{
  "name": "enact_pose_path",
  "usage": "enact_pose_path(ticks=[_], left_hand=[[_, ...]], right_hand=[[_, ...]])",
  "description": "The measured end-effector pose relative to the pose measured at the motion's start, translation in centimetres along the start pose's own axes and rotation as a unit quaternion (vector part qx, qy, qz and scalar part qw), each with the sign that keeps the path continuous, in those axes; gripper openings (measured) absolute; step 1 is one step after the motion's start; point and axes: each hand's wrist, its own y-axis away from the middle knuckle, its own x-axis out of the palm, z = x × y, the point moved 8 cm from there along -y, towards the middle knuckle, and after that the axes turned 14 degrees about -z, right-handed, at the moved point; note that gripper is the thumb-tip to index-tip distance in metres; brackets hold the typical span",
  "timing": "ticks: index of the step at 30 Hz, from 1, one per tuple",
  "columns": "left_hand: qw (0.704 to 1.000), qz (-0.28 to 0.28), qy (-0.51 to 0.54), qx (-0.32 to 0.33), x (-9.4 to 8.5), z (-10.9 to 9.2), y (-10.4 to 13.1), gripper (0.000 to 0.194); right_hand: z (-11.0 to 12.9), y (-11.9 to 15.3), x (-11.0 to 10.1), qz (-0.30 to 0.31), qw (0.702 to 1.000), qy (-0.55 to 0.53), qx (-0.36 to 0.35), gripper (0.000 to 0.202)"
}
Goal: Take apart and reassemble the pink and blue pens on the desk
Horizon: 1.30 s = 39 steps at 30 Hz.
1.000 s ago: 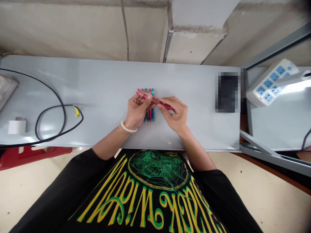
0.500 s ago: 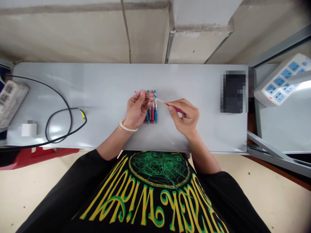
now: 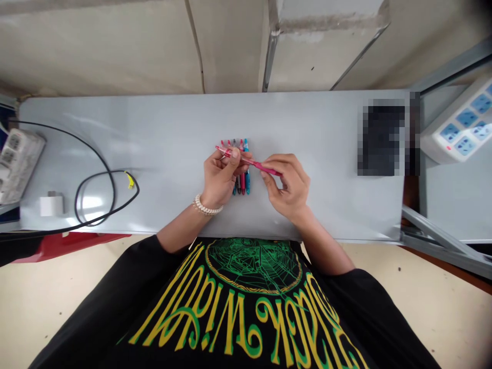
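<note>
Between my hands, over the grey table, a pink pen (image 3: 251,161) is held slanting down to the right. My left hand (image 3: 223,177) pinches its clear barrel between thumb and fingers, near the clip end at the upper left. My right hand (image 3: 288,187) is closed on the pink grip part (image 3: 269,169), which meets the barrel end. Below the pen several more pens (image 3: 242,182) with pink, blue and dark parts lie side by side on the table, partly covered by my left hand.
A black cable (image 3: 111,177) with a yellow tag loops on the table (image 3: 161,128) at left, near a white plug adapter (image 3: 52,205) and a power strip (image 3: 17,164). At right are a dark blurred-out object (image 3: 384,141) and another power strip (image 3: 457,128) beyond the table's edge.
The pink grip part in my right hand has moved left over the refill and now meets the clear barrel. The bare refill seen before between my hands is covered.
</note>
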Motion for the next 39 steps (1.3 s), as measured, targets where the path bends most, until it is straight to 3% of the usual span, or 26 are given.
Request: enact_pose_path(ticks=[2,5,7,9,12,15,18,21,24,33,36,39], left_hand=[[1.0,0.006,0.001,0.005,0.0,0.0,-0.2,0.036],[1.0,0.016,0.0,0.015,0.0,-0.1,-0.2,0.035],[1.0,0.014,-0.001,0.022,0.0,-0.1,-0.2,0.035],[1.0,0.01,-0.001,0.025,-0.1,-0.2,-0.2,0.035],[1.0,0.008,0.001,0.023,-0.1,-0.1,-0.3,0.035],[1.0,0.002,0.0,0.025,-0.2,-0.3,-0.5,0.036],[0.999,0.0,-0.007,0.031,-0.4,-0.4,-0.6,0.037],[0.999,-0.001,-0.014,0.033,-0.5,-0.4,-0.6,0.036],[0.999,0.001,-0.016,0.035,-0.5,-0.4,-0.6,0.036],[0.998,0.005,-0.03,0.048,-0.6,-0.3,-0.6,0.033],[0.998,0.029,-0.032,0.055,-0.4,-0.5,-0.4,0.032],[0.995,0.071,-0.035,0.066,0.2,-1.1,-0.1,0.032]], right_hand=[[0.1,0.0,-0.3,-0.021,1.0,0.008,-0.01,0.014],[-1.3,0.6,0.2,0.005,0.998,0.009,0.066,0.01],[-2.0,1.1,0.5,0.03,0.994,-0.003,0.108,0.026],[-2.1,1.2,0.4,0.033,0.994,-0.01,0.103,0.033],[-2.2,1.0,0.1,0.026,0.994,0.001,0.106,0.024],[-2.2,0.7,-0.2,0.022,0.993,-0.011,0.113,0.033],[-2.2,0.7,-0.4,0.027,0.993,0.007,0.118,0.022],[-2.4,0.7,-0.6,0.029,0.99,0.019,0.135,0.027],[-2.6,0.9,-0.4,0.048,0.987,0.015,0.156,0.017],[-2.7,1.2,-0.3,0.051,0.981,0.0,0.186,0.016],[-2.7,1.6,0.3,0.098,0.974,-0.022,0.204,0.021],[-3.5,2.7,1.2,0.16,0.938,-0.057,0.302,0.038]])
